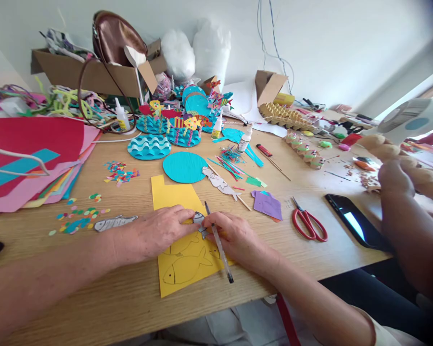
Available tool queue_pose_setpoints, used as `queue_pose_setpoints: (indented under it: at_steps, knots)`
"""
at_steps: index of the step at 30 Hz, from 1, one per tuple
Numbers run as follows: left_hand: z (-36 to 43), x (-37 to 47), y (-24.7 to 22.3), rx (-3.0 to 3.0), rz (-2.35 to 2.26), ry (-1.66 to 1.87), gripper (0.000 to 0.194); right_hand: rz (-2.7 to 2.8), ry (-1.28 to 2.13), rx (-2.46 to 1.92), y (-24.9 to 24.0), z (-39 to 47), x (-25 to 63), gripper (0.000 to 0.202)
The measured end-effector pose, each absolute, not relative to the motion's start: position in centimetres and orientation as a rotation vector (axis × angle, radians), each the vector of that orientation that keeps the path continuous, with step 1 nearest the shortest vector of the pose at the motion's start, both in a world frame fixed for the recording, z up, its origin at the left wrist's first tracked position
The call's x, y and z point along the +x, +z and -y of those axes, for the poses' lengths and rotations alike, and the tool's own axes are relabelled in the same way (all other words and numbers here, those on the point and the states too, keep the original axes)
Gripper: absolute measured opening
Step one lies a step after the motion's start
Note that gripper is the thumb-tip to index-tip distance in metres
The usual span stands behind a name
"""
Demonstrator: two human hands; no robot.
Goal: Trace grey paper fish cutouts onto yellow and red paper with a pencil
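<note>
Left hand point(163, 228), partly spread, presses a grey fish point(198, 218) on yellow paper point(173, 192); right hand point(240, 235) holds a pen point(222, 254). Fish seems light, bendy; hold edges.

The yellow paper point(173, 192) lies flat, its far edge notched, black fish outlines point(184, 272) on its near part. A grey fish cutout point(198, 218), partly hidden, lies on it. A clear pen point(222, 252) slants over the paper's right edge.

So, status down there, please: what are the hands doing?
Left hand at the small fish cutout. Right hand holding pen. Yellow paper beneath, fish outlines drawn; right hand partly covering one.
</note>
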State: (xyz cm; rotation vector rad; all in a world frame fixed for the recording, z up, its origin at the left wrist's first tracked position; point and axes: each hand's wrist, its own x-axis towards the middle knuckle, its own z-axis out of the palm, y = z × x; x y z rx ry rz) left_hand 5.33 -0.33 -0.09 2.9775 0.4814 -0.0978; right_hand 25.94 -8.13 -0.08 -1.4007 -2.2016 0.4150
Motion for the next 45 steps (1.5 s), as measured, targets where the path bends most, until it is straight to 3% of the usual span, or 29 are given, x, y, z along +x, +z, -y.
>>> queue_pose_setpoints:
  at_steps: [11,45]
  knots:
    - [-1.3,4.4,1.4,2.539,-0.466,0.100,0.033,2.226,0.372,-1.407,-0.1,8.3,25.8,0.018]
    - [0.0,4.5,0.6,2.954,-0.239,0.071,0.037,2.217,0.321,-1.273,-0.6,8.5,26.0,0.019]
